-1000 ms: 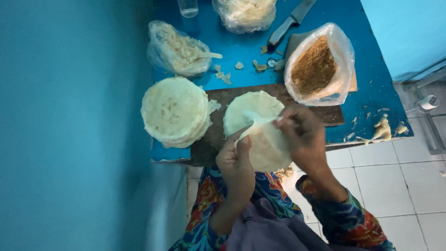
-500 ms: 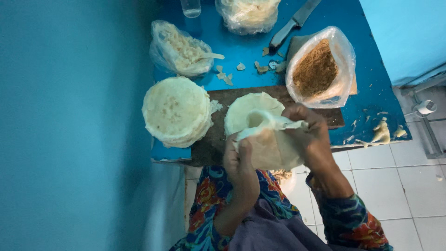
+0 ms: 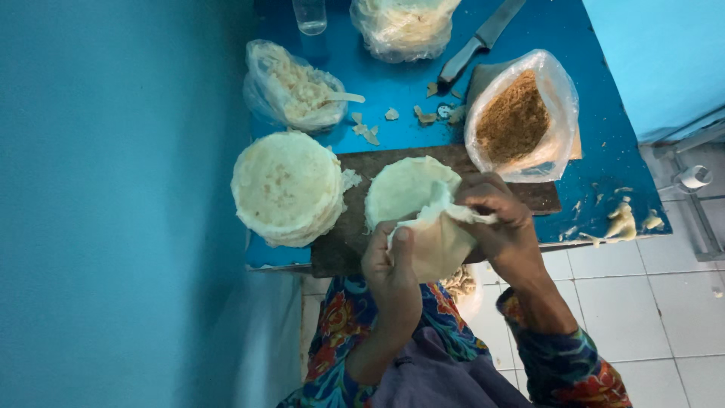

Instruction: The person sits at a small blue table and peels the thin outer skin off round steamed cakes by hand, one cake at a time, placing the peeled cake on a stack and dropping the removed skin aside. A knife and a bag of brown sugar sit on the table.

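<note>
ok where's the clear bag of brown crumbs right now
In the head view, the clear plastic bag of brown crumbs sits open on the blue table's right side, just beyond the right hand, with the grey-handled knife behind it.

Your right hand [image 3: 502, 219] is covering wrapper [image 3: 430, 245] top edge; contents staying hidden. Frame top is cutting off glass [image 3: 310, 15], far bag [image 3: 400, 26], knife [image 3: 479, 41] tip. Scraps [image 3: 442, 112] near knife too small to identify.
</note>
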